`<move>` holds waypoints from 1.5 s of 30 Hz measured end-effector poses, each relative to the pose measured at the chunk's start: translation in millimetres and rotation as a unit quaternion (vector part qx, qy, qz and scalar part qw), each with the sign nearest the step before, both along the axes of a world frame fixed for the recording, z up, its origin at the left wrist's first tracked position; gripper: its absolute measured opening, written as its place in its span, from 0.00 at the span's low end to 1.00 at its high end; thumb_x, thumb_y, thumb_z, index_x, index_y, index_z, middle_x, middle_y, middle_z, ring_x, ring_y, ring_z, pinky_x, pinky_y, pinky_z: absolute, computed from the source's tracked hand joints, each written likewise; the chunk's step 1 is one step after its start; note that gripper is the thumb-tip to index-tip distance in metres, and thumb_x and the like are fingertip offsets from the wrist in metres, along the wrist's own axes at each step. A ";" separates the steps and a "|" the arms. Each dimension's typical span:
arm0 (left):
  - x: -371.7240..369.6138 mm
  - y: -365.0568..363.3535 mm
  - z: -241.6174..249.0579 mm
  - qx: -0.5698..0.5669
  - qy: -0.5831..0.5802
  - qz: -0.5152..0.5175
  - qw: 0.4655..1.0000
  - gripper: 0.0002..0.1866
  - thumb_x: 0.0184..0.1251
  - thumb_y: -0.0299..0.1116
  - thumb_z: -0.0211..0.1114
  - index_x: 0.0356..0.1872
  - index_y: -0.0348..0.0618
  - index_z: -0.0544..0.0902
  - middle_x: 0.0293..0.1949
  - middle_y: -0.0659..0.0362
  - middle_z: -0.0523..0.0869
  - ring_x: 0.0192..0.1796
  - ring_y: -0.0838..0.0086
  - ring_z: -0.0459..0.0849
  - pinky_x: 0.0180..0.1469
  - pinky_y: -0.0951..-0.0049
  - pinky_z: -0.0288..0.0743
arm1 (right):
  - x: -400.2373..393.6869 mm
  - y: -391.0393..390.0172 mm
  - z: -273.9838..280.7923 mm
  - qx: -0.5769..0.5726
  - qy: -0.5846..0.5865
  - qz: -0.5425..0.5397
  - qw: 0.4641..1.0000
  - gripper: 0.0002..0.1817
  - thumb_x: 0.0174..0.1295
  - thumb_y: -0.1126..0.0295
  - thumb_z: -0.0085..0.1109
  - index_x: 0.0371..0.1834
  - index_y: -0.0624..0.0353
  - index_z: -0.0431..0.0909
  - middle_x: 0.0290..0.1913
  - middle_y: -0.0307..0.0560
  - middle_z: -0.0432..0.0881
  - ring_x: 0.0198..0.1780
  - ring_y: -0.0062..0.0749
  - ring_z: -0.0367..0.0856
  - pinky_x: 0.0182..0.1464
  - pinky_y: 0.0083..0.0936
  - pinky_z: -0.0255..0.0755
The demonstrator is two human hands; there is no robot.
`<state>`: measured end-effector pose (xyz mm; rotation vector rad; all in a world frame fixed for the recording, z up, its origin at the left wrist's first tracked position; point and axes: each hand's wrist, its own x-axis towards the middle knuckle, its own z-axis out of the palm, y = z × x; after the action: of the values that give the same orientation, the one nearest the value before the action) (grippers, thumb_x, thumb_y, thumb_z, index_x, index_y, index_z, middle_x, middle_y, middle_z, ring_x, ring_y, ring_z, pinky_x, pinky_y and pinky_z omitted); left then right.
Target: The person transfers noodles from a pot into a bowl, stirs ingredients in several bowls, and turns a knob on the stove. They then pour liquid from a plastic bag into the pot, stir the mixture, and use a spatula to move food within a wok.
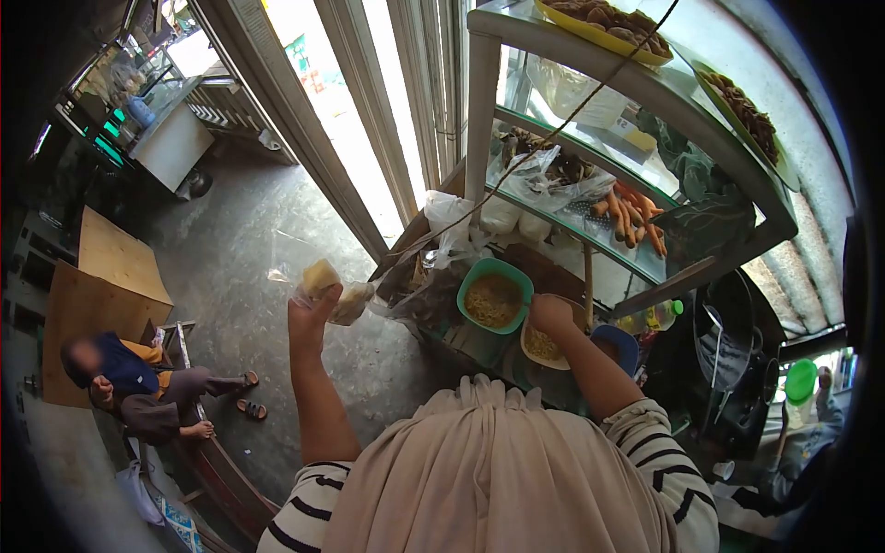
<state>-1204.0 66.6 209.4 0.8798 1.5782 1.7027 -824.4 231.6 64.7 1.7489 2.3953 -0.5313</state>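
My left hand (312,323) is closed around a clear plastic bag (350,302) with pale contents, and a pale yellow block (321,276) shows at the thumb. My right hand (551,316) is curled, knuckles up, between a green bowl (495,295) and a cream bowl (544,347). Its fingertips are hidden, so what they grip cannot be made out. Inside the green bowl lies a yellowish, wet-looking food. The cream bowl holds similar yellowish food, partly covered by my right forearm.
Carrots (629,217) and bagged goods fill a glass case (590,175), with plates of food (608,26) on top. A bottle with a green cap (656,316) and a dark wok (737,323) stand to the right. A person (138,387) sits on a bench at left.
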 end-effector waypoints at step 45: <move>-7.6 -24.1 21.0 -0.022 0.075 -0.021 0.997 0.24 0.52 0.33 0.75 0.49 0.34 0.77 0.40 0.59 0.82 0.42 0.76 0.81 0.45 0.75 0.75 | -5.0 0.9 -10.1 -0.143 0.016 -0.026 0.989 0.19 0.62 0.57 0.47 0.50 0.55 0.78 0.43 0.57 0.82 0.46 0.49 0.81 0.49 0.44 0.74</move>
<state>-1211.6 42.5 230.3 1.0309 1.6757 1.5988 -829.4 232.5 54.6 1.6903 2.1669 -0.8686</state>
